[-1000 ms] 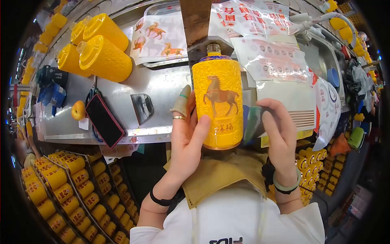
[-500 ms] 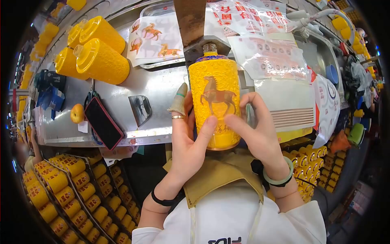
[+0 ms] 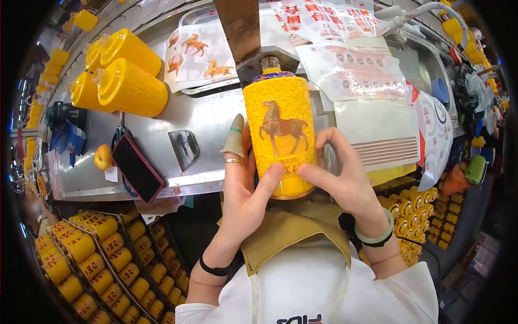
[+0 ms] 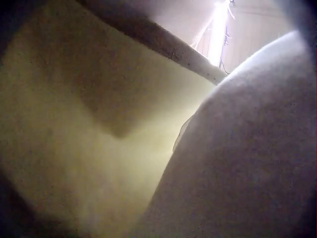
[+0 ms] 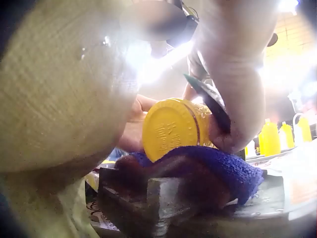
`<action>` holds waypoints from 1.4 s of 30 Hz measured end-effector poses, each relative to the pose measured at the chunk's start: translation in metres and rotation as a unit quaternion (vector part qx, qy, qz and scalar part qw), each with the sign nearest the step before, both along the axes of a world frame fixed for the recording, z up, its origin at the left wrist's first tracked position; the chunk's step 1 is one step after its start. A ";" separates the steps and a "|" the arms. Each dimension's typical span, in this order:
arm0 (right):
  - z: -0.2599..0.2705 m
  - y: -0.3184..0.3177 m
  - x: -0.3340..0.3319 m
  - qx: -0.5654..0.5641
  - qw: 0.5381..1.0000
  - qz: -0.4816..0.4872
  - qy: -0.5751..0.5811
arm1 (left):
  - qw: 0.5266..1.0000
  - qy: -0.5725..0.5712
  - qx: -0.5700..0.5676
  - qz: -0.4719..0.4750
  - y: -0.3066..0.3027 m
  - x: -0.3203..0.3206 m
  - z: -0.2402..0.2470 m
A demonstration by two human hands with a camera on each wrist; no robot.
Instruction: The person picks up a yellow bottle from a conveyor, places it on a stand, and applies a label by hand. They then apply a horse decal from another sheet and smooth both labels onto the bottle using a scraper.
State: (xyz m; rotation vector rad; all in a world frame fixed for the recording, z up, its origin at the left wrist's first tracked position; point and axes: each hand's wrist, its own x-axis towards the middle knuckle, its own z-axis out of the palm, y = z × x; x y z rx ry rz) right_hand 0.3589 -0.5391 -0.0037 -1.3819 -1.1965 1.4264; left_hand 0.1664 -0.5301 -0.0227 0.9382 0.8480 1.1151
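Note:
A yellow embossed bottle (image 3: 276,129) with a brown horse picture lies tilted, neck against a dark metal bracket (image 3: 268,63). My left hand (image 3: 242,186) grips its left side, thumb on the front near the lower lettering; one finger wears a cloth cover. From the right, my right hand (image 3: 341,181) holds the bottle, thumb beside that lettering and fingers bent round the edge. The right wrist view shows the bottle's round base (image 5: 171,130) over a purple towel (image 5: 218,166), and a dark flat piece with a green tip (image 5: 210,101) at my right hand.
Several yellow bottles (image 3: 132,89), a phone (image 3: 137,168), an apple (image 3: 103,157) and horse-print sheets (image 3: 199,59) are at the left. Plastic-covered sheets (image 3: 359,73) and a sink (image 3: 426,70) are at the right. Racks of yellow bottles (image 3: 91,259) stand below the table.
My right hand has come in from beside the bottle to rest its thumb on the front. The green-edged piece it held in plain sight is now hidden in the head view.

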 end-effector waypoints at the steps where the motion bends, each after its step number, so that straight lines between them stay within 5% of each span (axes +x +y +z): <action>1: 0.000 0.000 0.000 -0.002 1.000 0.003 -0.003 | 1.000 0.000 0.006 0.000 0.000 0.000 0.000; 11: 0.001 0.000 0.001 0.009 1.000 0.000 0.019 | 0.998 0.032 0.021 0.057 -0.010 0.004 -0.008; 13: 0.003 -0.003 0.002 -0.002 0.995 -0.013 0.100 | 0.935 0.233 0.251 0.090 -0.018 -0.005 -0.018; 14: 0.002 -0.004 0.003 -0.003 0.995 -0.015 0.101 | 0.935 0.235 0.251 0.088 -0.020 -0.008 -0.017; 16: -0.003 -0.008 0.007 -0.101 0.974 -0.041 0.201 | 0.790 0.470 0.391 0.034 -0.023 -0.013 -0.013; 23: 0.002 -0.007 0.003 -0.128 0.952 -0.088 0.263 | 0.709 0.580 0.397 0.051 -0.026 0.002 -0.008; 27: 0.011 -0.010 0.004 0.032 0.992 -0.120 0.032 | 0.716 0.553 0.422 0.054 -0.022 -0.001 -0.008; 29: 0.024 -0.013 0.001 0.087 0.989 -0.109 -0.040 | 0.931 0.267 0.218 0.122 -0.027 0.003 -0.024; 30: 0.027 -0.014 -0.005 0.102 0.988 -0.115 -0.009 | 0.931 0.267 0.217 0.121 -0.027 0.001 -0.029; 32: 0.022 -0.018 -0.005 0.156 0.976 -0.042 -0.144 | 0.948 0.280 0.138 0.058 -0.026 -0.006 -0.036; 36: 0.024 -0.020 0.002 0.142 0.945 -0.141 -0.258 | 0.946 0.251 0.172 0.111 -0.023 -0.005 -0.036; 42: 0.033 -0.027 -0.007 0.132 0.969 -0.134 -0.162 | 0.938 0.267 0.199 0.099 -0.021 -0.001 -0.026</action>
